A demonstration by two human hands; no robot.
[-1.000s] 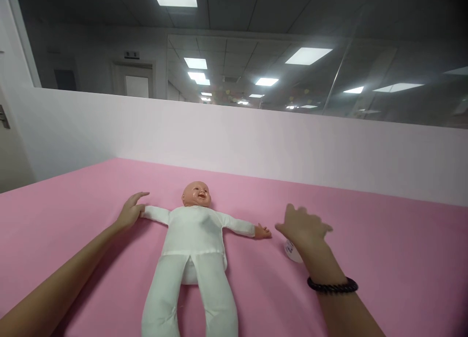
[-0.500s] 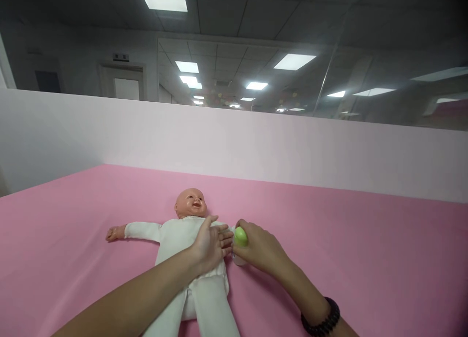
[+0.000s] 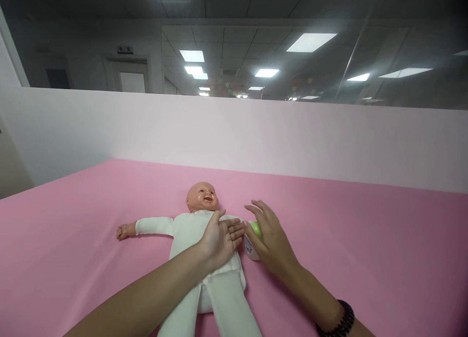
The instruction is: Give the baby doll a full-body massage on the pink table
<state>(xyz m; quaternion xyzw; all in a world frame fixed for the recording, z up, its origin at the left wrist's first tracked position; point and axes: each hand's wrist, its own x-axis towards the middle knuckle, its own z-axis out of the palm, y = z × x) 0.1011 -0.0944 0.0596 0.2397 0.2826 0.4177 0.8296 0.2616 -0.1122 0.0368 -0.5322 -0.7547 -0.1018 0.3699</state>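
A baby doll (image 3: 186, 237) in a white fabric suit lies on its back, its bare head towards the far wall. Over its torso my left hand (image 3: 221, 237) is held palm up with the fingers stretched out. Just to the right of those fingertips is a small white bottle (image 3: 249, 249) with a green cap (image 3: 255, 227) and a printed label. Part of the bottle is hidden behind my right hand (image 3: 270, 237), whose fingers are spread apart around its top. Whether the right thumb touches the bottle I cannot tell.
Pink sheeting (image 3: 347, 239) covers the surface under the doll. A low white wall (image 3: 234, 132) runs along the back, with glass (image 3: 278, 49) above it showing reflected ceiling lights. A black coiled band (image 3: 340, 322) is on my right wrist.
My right hand has loosened from the green-capped bottle and its fingers have spread upward. More of the bottle's label shows. My left hand stays over the doll; the view has shifted slightly.
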